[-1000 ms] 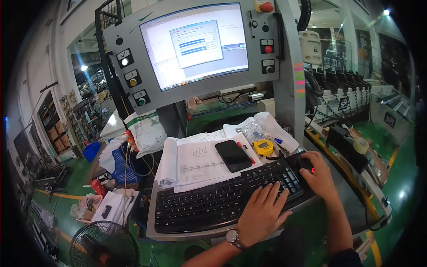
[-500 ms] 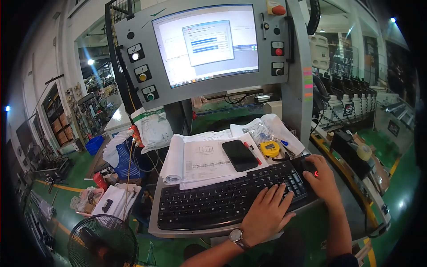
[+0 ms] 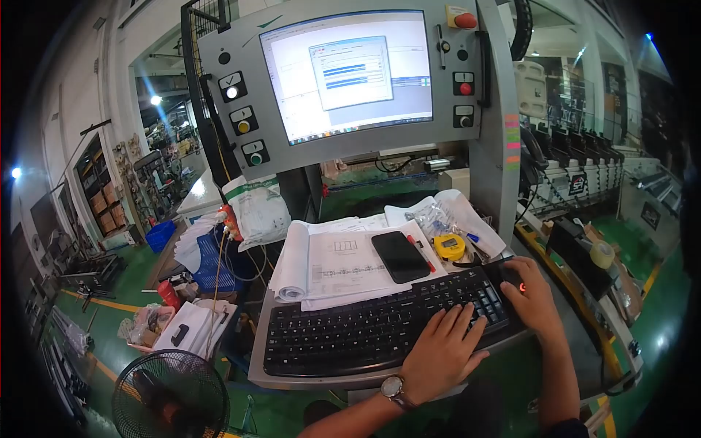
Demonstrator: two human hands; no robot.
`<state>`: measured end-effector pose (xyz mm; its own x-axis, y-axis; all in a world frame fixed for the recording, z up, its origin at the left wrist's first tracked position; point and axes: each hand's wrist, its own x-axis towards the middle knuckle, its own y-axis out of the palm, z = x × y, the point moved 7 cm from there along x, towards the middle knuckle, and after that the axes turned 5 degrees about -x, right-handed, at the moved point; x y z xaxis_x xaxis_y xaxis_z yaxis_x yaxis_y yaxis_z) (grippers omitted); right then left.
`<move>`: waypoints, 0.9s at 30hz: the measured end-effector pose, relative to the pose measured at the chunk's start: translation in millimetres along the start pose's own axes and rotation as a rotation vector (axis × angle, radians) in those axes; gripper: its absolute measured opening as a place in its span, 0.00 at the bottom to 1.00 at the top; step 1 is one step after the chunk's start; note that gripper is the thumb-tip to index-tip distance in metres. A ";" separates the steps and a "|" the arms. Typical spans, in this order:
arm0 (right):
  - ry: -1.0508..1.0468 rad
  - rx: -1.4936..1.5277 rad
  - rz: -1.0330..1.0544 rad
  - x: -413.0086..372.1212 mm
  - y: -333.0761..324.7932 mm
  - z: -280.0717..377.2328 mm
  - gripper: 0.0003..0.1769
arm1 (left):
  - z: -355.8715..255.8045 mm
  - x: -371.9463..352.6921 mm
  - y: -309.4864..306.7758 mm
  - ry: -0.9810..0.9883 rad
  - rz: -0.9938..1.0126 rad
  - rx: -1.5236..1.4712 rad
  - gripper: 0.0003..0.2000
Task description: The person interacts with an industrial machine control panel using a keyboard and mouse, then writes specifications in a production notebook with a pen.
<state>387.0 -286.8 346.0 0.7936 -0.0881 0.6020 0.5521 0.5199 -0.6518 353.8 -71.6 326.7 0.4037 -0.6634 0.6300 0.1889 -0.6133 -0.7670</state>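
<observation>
My left hand [image 3: 443,352], with a wristwatch on the wrist, lies flat on the right part of the black keyboard [image 3: 365,328], fingers spread over the keys. My right hand [image 3: 537,296] covers a black mouse [image 3: 513,276] with a red light, just right of the keyboard. Above, the monitor [image 3: 347,73] in a grey control panel shows a dialog with blue progress bars. A black phone [image 3: 400,256] lies on paper drawings [image 3: 336,270] behind the keyboard.
A yellow tape measure [image 3: 449,247], a red pen [image 3: 421,252] and plastic bags lie at the back right of the desk. Panel buttons flank the screen. A floor fan [image 3: 170,394] stands at lower left. A tape roll [image 3: 602,255] sits on the machine to the right.
The view has shifted slightly, so everything sits a little further right and lower in the frame. Both hands stay on the keyboard and the mouse.
</observation>
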 end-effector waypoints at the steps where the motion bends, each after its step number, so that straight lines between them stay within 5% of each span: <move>1: -0.001 -0.007 0.004 -0.3 0.6 -1.1 0.24 | -0.3 0.1 -0.3 0.001 -0.002 0.001 0.31; 27: -0.030 0.030 0.009 0.5 -1.2 8.7 0.23 | -2.4 0.1 -3.5 -0.002 -0.017 0.028 0.30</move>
<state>384.5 -280.1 351.1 0.7902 -0.0579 0.6101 0.5368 0.5458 -0.6434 351.0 -70.6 329.7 0.4019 -0.6521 0.6429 0.2206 -0.6124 -0.7591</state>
